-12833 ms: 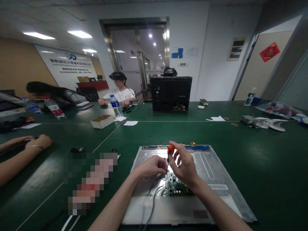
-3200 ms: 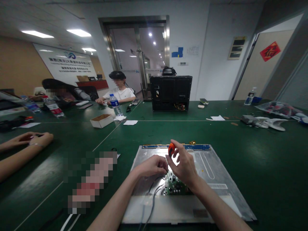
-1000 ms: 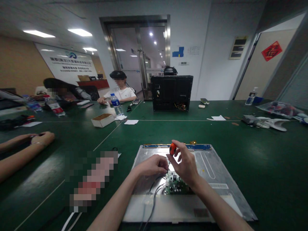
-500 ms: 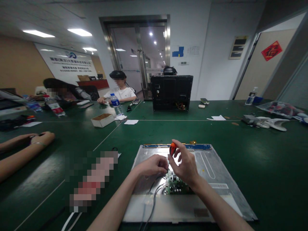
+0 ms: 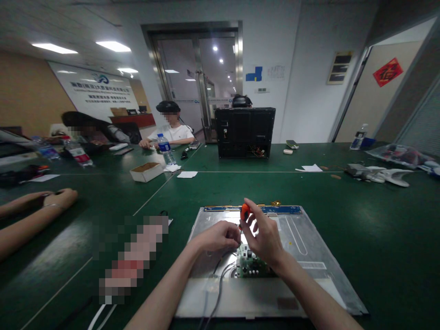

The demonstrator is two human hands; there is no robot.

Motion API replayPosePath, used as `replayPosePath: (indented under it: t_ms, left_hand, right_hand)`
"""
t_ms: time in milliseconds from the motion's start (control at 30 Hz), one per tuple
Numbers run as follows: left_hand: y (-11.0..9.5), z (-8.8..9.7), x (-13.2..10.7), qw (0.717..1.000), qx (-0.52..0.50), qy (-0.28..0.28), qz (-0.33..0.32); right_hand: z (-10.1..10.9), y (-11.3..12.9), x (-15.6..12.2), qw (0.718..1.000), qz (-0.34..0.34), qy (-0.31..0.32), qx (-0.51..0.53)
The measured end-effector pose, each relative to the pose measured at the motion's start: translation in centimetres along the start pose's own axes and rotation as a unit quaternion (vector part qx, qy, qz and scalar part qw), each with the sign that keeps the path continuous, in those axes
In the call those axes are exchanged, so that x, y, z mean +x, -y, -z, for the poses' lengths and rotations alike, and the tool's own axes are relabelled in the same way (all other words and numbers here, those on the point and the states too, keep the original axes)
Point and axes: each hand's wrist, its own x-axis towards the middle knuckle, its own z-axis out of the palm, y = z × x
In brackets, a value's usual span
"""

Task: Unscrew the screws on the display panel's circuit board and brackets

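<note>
My right hand (image 5: 263,233) grips a screwdriver (image 5: 244,211) with an orange and black handle, held nearly upright. Its tip points down at the far left edge of a green circuit board (image 5: 252,266). Beside the tip, my left hand (image 5: 220,237) has its fingers pinched together; what they hold, if anything, is hidden. Under both hands lies a flat silver metal display panel (image 5: 309,243), with a blue circuit strip (image 5: 288,209) along its far edge. Dark cables (image 5: 220,288) run from near the board toward me.
Left of the panel lies a blurred-out pinkish object (image 5: 137,252) with white cables. Another person's hands (image 5: 60,198) rest at the left. Farther back are a small open box (image 5: 146,172), a water bottle (image 5: 165,149) and a black computer case (image 5: 244,133).
The screwdriver's handle has shifted slightly left and turned in my right hand, whose fingers moved with it. My left hand stays in place.
</note>
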Motion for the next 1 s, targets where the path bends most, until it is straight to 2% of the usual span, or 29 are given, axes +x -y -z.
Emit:
replayPosePath:
  t_ms: [500, 700, 1000]
  left_hand:
    - [0.56, -0.06, 0.22, 1.000, -0.002, -0.004, -0.009]
    - [0.21, 0.02, 0.03, 0.999, 0.034, -0.007, -0.011]
    - [0.43, 0.01, 0.14, 1.000, -0.001, 0.002, -0.010]
  right_hand:
    - [0.18, -0.07, 0.09, 1.000, 0.010, -0.006, -0.007]
    - [0.33, -0.17, 0.38, 1.000, -0.015, -0.010, -0.018]
    - [0.26, 0.04, 0.34, 1.000, 0.007, 0.004, 0.010]
